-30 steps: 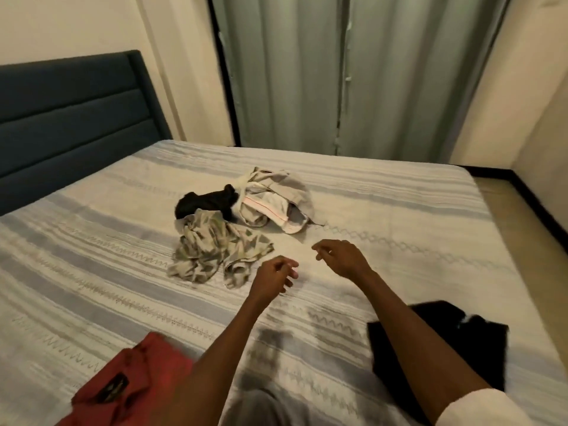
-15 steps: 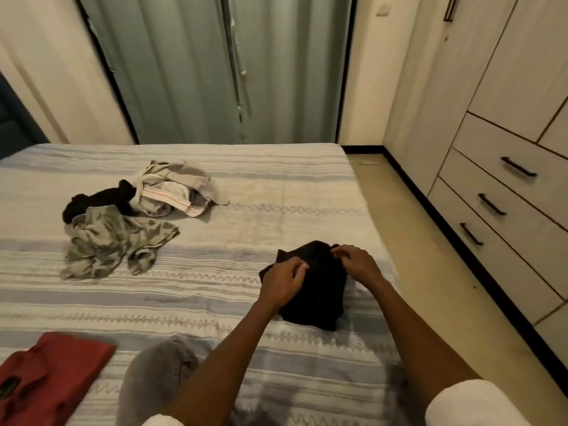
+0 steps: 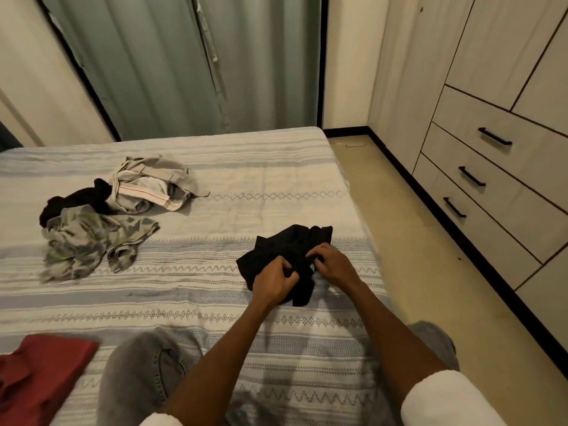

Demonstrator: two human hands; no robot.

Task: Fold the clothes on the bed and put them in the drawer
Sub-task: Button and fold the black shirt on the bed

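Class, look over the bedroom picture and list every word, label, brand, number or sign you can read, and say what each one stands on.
None: no readable text shows anywhere in the head view.
Beige garment: a pale band with a red line, no letters to be made out.
Black garment gripped by the left hand and right hand: no print or tag visible.
Drawers: plain fronts, black handles only.

1. Left hand [image 3: 273, 282] and right hand [image 3: 333, 265] both grip a black garment [image 3: 285, 245] lying on the striped bed [image 3: 246, 167];
2. Crumpled clothes pile [image 3: 104, 210] far left; red garment [image 3: 37, 376] near; closed drawers [image 3: 491, 167] right.
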